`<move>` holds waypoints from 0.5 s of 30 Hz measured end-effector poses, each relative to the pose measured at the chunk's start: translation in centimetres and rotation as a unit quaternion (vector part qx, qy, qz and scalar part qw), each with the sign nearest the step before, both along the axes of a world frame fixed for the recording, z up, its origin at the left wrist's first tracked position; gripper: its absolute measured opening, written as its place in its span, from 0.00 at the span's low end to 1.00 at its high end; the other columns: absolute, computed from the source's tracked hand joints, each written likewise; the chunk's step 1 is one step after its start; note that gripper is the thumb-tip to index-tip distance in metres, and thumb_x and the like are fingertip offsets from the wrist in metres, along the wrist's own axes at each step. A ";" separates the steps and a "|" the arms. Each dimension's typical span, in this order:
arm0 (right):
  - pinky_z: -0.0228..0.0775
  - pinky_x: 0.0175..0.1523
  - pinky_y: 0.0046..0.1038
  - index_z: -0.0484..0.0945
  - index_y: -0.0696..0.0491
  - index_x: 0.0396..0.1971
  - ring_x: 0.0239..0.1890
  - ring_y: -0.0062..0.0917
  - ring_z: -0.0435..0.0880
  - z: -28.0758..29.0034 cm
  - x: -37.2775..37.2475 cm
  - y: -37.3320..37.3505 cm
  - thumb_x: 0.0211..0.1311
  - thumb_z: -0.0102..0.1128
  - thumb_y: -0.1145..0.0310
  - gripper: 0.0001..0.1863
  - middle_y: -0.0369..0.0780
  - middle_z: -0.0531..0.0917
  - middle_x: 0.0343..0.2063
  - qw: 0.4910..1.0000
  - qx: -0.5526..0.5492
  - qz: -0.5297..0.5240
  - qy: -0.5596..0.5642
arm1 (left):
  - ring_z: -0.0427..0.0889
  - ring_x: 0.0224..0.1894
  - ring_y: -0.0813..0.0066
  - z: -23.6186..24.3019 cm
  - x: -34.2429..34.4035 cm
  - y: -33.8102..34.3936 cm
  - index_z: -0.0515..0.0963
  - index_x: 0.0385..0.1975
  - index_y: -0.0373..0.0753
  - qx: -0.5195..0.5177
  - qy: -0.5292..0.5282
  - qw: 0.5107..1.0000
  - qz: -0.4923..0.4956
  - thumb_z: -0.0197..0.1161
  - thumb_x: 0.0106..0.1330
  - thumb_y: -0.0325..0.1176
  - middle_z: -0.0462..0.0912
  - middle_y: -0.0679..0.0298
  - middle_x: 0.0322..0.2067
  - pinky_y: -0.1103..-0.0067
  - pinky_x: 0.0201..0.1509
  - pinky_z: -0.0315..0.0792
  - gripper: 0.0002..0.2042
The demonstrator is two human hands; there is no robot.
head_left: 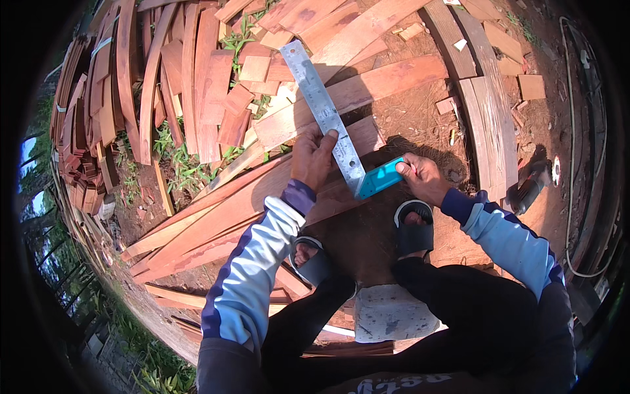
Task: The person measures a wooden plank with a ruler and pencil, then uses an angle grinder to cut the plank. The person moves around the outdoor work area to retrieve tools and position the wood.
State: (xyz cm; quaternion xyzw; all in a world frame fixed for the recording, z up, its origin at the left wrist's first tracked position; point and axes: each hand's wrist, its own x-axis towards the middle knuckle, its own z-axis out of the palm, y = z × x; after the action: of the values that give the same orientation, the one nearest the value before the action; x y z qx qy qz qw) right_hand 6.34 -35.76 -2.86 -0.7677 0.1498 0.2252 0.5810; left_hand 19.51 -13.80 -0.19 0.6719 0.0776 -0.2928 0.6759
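A try square with a long metal blade (321, 98) and a teal handle (382, 178) is held between both hands, over reddish-brown planks (256, 190). My left hand (313, 157) grips the blade partway along, the thumb lying on its face. At the far end of the handle, my right hand (425, 177) pinches it between thumb and fingers. The blade slants up and to the left, its tip above short board pieces. Some of the fingers on both hands are hidden.
Bundled wooden strips (98, 85) stand at the left. Weathered boards (482, 125) lie at the right, near a dark power tool (530, 187) and a pale cable (569, 144). My sandalled feet rest on the dirt, before a pale block (390, 315). Board offcuts (254, 68) lie beyond the square.
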 end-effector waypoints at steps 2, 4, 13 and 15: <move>0.74 0.39 0.34 0.75 0.56 0.43 0.36 0.34 0.82 -0.6 -0.6 -0.6 0.68 0.56 0.61 0.14 0.45 0.80 0.33 0.985 -0.078 0.069 -0.139 | 0.78 0.21 0.82 0.2 0.4 -0.1 0.74 0.40 0.34 -0.018 0.025 0.999 -0.034 0.55 0.70 0.29 0.82 0.64 0.27 0.83 0.19 0.71 0.06; 0.77 0.45 0.38 0.72 0.53 0.55 0.43 0.46 0.83 1.7 0.5 -0.8 0.64 0.59 0.58 0.23 0.48 0.79 0.47 0.959 -0.136 0.156 -0.193 | 0.76 0.17 0.81 1.9 1.1 0.1 0.73 0.40 0.34 -0.004 0.016 0.998 -0.054 0.53 0.70 0.29 0.81 0.63 0.25 0.82 0.13 0.66 0.06; 0.75 0.33 0.38 0.77 0.57 0.40 0.29 0.42 0.83 10.0 0.7 3.2 0.53 0.69 0.60 0.19 0.46 0.80 0.31 0.926 -0.155 0.039 -0.342 | 0.77 0.16 0.74 8.7 -0.8 -5.4 0.67 0.40 0.31 0.236 -0.266 0.930 -0.089 0.59 0.64 0.31 0.78 0.58 0.19 0.76 0.15 0.67 0.12; 0.75 0.32 0.39 0.76 0.56 0.37 0.28 0.44 0.82 8.6 0.8 3.6 0.55 0.65 0.65 0.14 0.46 0.81 0.31 0.916 -0.196 0.014 -0.350 | 0.77 0.15 0.71 8.9 -1.8 -6.2 0.67 0.40 0.32 0.254 -0.314 0.913 -0.065 0.60 0.64 0.32 0.78 0.55 0.19 0.74 0.17 0.68 0.12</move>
State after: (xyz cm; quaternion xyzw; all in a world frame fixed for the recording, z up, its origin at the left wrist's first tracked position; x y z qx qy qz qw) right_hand 7.12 -32.20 5.71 -0.8979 -0.0333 -0.0839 0.4309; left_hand 17.68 -20.04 8.70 0.8818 -0.1102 -0.0805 0.4515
